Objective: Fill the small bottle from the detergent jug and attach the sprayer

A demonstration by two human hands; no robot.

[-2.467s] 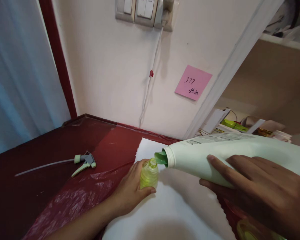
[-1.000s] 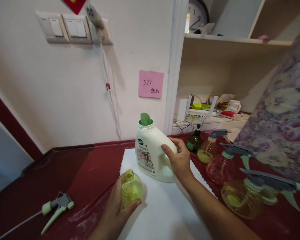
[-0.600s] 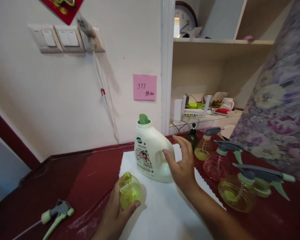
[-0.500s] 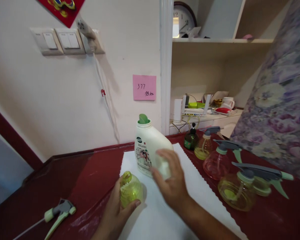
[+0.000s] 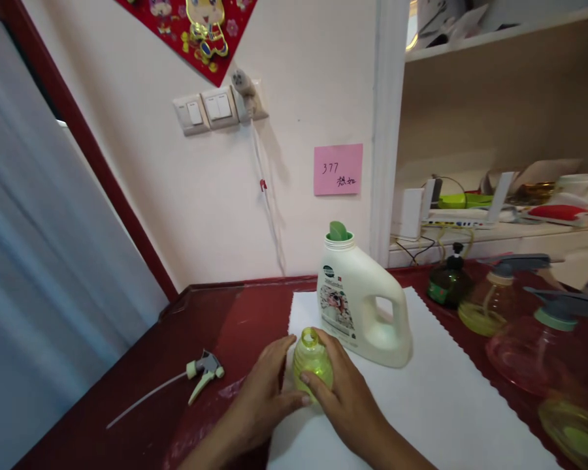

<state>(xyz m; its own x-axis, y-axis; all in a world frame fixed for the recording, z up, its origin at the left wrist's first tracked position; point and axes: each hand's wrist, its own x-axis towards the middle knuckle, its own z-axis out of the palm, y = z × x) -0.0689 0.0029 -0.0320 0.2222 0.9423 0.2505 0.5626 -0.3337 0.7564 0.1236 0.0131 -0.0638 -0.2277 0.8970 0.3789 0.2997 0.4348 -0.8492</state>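
A: Where the white scalloped paper sheet covers the dark red table, a small round yellow-green plastic bottle, upright, mouth open, no cap on top.

B: Held how?

A: From both sides. Left hand curled around the left wall, thumb across the front low down. Right hand wrapped on the right wall, fingers bent up to the neck. Both closed on the bottle, touching it.

B: And just behind?

A: A white plastic detergent jug with a handle and green spout, upright on the same sheet, near the bottle but apart, no hand on it.

B: To the left?

A: A pale green and grey trigger sprayer head with a long thin tube, flat on the bare table, well apart from the hands.

B: To the right?

A: Several clear spray bottles with grey triggers, and a small dark green pump bottle beside them. On the wall, a pink sticky note and light switches.
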